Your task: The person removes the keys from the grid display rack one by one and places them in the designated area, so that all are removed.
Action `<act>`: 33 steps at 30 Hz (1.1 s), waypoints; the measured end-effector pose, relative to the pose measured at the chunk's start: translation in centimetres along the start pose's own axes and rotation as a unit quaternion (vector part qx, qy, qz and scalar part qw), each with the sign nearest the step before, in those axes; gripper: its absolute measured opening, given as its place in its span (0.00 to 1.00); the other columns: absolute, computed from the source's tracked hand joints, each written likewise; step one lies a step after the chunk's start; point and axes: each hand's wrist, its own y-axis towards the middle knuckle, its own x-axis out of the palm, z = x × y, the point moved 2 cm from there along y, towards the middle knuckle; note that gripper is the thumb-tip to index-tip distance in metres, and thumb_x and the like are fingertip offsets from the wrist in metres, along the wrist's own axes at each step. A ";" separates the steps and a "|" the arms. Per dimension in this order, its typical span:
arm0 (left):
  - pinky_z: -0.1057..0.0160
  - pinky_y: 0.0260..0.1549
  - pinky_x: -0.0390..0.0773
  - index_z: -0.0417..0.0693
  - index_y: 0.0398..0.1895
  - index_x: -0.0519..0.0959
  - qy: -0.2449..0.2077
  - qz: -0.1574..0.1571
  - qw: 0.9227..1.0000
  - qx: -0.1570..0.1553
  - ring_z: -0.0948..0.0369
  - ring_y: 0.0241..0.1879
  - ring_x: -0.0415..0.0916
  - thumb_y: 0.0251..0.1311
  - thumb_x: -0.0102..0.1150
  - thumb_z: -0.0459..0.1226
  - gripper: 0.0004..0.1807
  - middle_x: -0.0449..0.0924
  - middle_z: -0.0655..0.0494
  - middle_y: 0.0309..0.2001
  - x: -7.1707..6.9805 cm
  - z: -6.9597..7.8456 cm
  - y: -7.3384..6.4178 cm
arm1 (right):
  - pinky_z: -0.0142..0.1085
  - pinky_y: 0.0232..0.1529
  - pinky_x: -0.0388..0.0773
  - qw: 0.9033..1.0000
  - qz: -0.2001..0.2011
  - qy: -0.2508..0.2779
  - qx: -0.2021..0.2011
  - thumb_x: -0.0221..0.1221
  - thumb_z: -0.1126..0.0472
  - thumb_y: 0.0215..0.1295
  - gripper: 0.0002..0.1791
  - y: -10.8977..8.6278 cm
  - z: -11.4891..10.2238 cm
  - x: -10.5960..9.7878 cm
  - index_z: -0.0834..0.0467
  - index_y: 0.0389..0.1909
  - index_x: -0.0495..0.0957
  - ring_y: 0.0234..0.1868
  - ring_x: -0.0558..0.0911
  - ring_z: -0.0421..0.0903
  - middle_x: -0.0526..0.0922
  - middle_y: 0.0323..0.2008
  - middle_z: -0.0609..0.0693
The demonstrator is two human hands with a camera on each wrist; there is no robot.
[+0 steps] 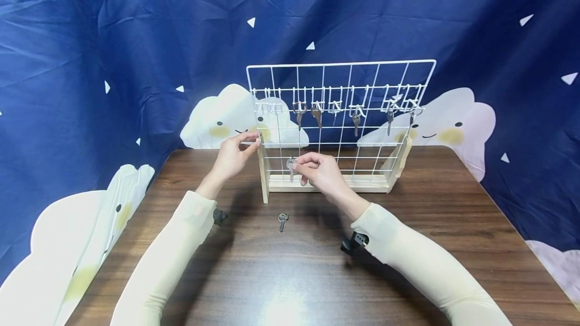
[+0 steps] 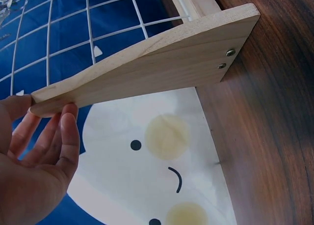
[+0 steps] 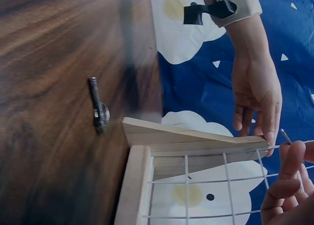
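The right hand (image 1: 319,171) pinches a small silver key (image 1: 291,166) between thumb and fingers, the fingertips close together. In the head view that key is upright in front of the lower left part of a white wire rack (image 1: 342,64); whether it touches the wires I cannot tell. From the right wrist only a thin bit of its metal shows past the fingers.

The left hand (image 1: 232,156) grips the upper end of the rack's left wooden side (image 1: 265,177), thumb on one face and fingers on the other, as the left wrist view shows. Two screws (image 2: 226,59) sit near the foot of that side. A pale wooden bar (image 1: 290,185) runs along the bottom of the rack to the right wooden side (image 1: 400,161).

A second key (image 1: 283,222) lies flat on the brown counter (image 1: 217,280), in front of the rack near its left end, its ring towards the rack and its blade towards the person. White hooks (image 1: 357,108) line the upper part of the grid, and several keys hang from them, among them a bronze one (image 1: 316,114). Behind the counter hangs a blue cloth (image 1: 204,29) with white triangles and smiling clouds.
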 end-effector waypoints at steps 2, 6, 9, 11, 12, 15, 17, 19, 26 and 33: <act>0.50 0.54 0.83 0.47 0.57 0.81 0.001 0.000 1.000 0.000 0.47 0.49 0.85 0.68 0.62 0.43 0.18 0.86 0.45 0.52 0.0 0.0 0.0 | 0.26 0.14 0.61 1.000 -0.001 -0.004 0.004 0.67 0.62 0.62 0.10 0.0 0.4 -0.1 0.63 0.40 0.81 0.17 0.78 0.41 0.87 0.25 0.42; 0.50 0.55 0.83 0.46 0.57 0.81 0.001 0.000 1.000 0.001 0.47 0.49 0.85 0.68 0.62 0.43 0.18 0.86 0.45 0.52 0.0 0.0 0.0 | 0.27 0.17 0.67 1.000 -0.003 -0.011 0.015 0.67 0.60 0.62 0.12 -0.1 1.2 -0.1 0.64 0.41 0.81 0.18 0.78 0.41 0.88 0.25 0.42; 0.51 0.54 0.83 0.46 0.57 0.81 0.000 0.000 1.000 0.003 0.47 0.49 0.85 0.67 0.62 0.43 0.18 0.86 0.45 0.52 0.0 0.0 0.0 | 0.27 0.18 0.69 1.000 -0.006 -0.013 0.023 0.67 0.60 0.62 0.13 -0.2 1.8 -0.1 0.66 0.42 0.81 0.17 0.78 0.40 0.88 0.25 0.43; 0.51 0.54 0.83 0.46 0.57 0.82 -0.001 0.001 1.000 0.005 0.48 0.49 0.85 0.67 0.62 0.42 0.18 0.86 0.45 0.52 0.0 0.0 0.0 | 0.28 0.18 0.70 1.000 -0.006 -0.014 0.026 0.67 0.60 0.62 0.14 -0.3 2.2 -0.1 0.67 0.42 0.81 0.17 0.78 0.40 0.88 0.26 0.44; 0.51 0.54 0.83 0.46 0.57 0.82 -0.001 0.001 1.000 0.005 0.48 0.49 0.85 0.67 0.62 0.42 0.18 0.86 0.45 0.52 0.0 0.0 0.0 | 0.28 0.18 0.69 0.999 -0.006 -0.017 0.027 0.67 0.60 0.62 0.14 -0.4 2.4 -0.1 0.67 0.42 0.81 0.17 0.78 0.40 0.88 0.25 0.45; 0.50 0.55 0.83 0.46 0.56 0.82 -0.003 0.001 1.000 0.005 0.48 0.49 0.85 0.67 0.62 0.42 0.17 0.86 0.45 0.52 0.0 0.0 0.0 | 0.28 0.19 0.68 0.999 -0.005 -0.028 0.031 0.67 0.60 0.61 0.13 -0.6 2.8 0.0 0.66 0.42 0.81 0.17 0.79 0.40 0.88 0.25 0.44; 0.49 0.55 0.82 0.46 0.56 0.82 -0.004 0.001 1.000 0.005 0.47 0.50 0.84 0.68 0.62 0.42 0.17 0.86 0.45 0.52 0.0 0.0 0.0 | 0.27 0.18 0.67 0.999 -0.005 -0.030 0.037 0.67 0.61 0.61 0.12 -0.7 3.1 0.0 0.65 0.41 0.82 0.17 0.79 0.40 0.88 0.25 0.44; 0.48 0.56 0.82 0.46 0.57 0.81 -0.006 0.001 1.000 0.004 0.47 0.51 0.84 0.68 0.62 0.42 0.17 0.86 0.44 0.52 0.0 0.0 0.0 | 0.27 0.17 0.66 0.998 -0.006 -0.032 0.045 0.67 0.61 0.60 0.11 -0.8 3.5 0.1 0.64 0.40 0.82 0.17 0.79 0.40 0.88 0.25 0.44; 0.51 0.53 0.84 0.48 0.57 0.81 -0.002 -0.001 1.000 -0.006 0.48 0.48 0.86 0.68 0.62 0.43 0.18 0.86 0.46 0.52 0.0 -0.1 0.0 | 0.25 0.16 0.65 0.998 -0.012 -0.028 0.063 0.67 0.63 0.60 0.10 -1.1 4.7 0.2 0.64 0.40 0.82 0.17 0.80 0.39 0.89 0.26 0.46; 0.52 0.52 0.84 0.48 0.58 0.81 -0.001 -0.004 1.000 -0.014 0.48 0.48 0.86 0.68 0.61 0.43 0.18 0.86 0.45 0.52 0.0 0.0 0.0 | 0.26 0.19 0.71 0.996 -0.010 -0.039 0.075 0.64 0.65 0.60 0.10 -1.4 5.8 0.2 0.65 0.40 0.83 0.18 0.80 0.39 0.90 0.30 0.52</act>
